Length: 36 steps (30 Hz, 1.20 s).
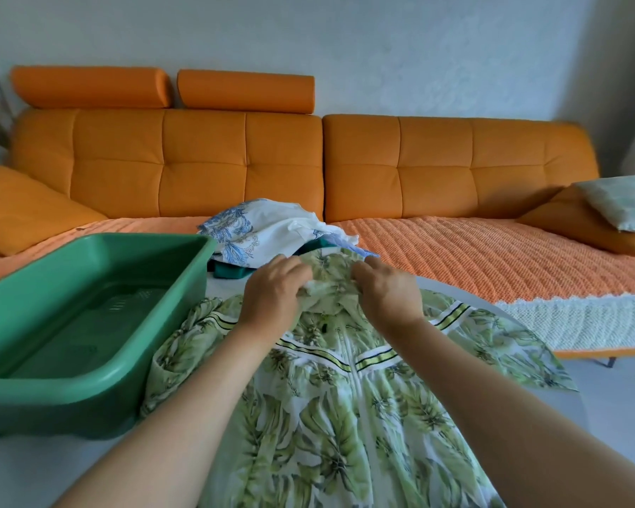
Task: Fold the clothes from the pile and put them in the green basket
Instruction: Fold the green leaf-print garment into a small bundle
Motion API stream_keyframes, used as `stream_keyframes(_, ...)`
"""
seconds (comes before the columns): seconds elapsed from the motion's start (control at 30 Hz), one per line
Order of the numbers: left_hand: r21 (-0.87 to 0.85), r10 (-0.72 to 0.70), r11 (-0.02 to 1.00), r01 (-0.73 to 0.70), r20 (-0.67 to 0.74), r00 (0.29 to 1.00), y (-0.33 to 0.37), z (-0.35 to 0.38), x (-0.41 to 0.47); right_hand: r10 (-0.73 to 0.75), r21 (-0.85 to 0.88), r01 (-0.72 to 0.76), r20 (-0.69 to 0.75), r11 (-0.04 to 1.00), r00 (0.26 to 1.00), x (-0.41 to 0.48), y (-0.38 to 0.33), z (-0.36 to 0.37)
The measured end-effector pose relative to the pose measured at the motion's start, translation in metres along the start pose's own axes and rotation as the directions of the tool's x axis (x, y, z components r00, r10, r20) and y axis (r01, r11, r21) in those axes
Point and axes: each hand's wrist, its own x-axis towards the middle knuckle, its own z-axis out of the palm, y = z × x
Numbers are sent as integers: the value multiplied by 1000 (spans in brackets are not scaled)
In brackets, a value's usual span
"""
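A green leaf-print dress lies spread on the white table, its skirt toward me and its sleeves out to both sides. My left hand and my right hand grip the bunched collar end of the dress at its far edge, fingers curled into the cloth. Just behind the hands sits the pile of clothes, with a white and blue patterned piece on top and a teal piece under it. The green basket stands at the left on the table, with nothing visible inside.
An orange sofa with an orange knitted throw runs across the back. A pale cushion lies on its right arm. The round white table shows bare at the right and bottom left.
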Motion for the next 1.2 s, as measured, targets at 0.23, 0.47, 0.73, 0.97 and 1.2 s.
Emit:
stream_keyframes(0.23,206,-248,951,228,954,170,9,-10,-13,-115,204,-131,863,970,492,-32,-20,-2)
stream_keyframes(0.47,-96,-338,784,613,763,552,1,-19,10,198,168,-281,391,945,899,-18,-4,-4)
stream_keyframes(0.73,202,-261,944,260,941,217,2,17,-28,50,64,-181,824,981,565,-25,7,26)
stream_keyframes(0.97,252,-263,940,230,965,20,-16,19,-24,171,-83,-280,936,957,307,-21,27,37)
stream_keyframes(1.2,81,-351,914,397,648,676,-20,36,8,213,-64,-207,458,976,863,4,12,50)
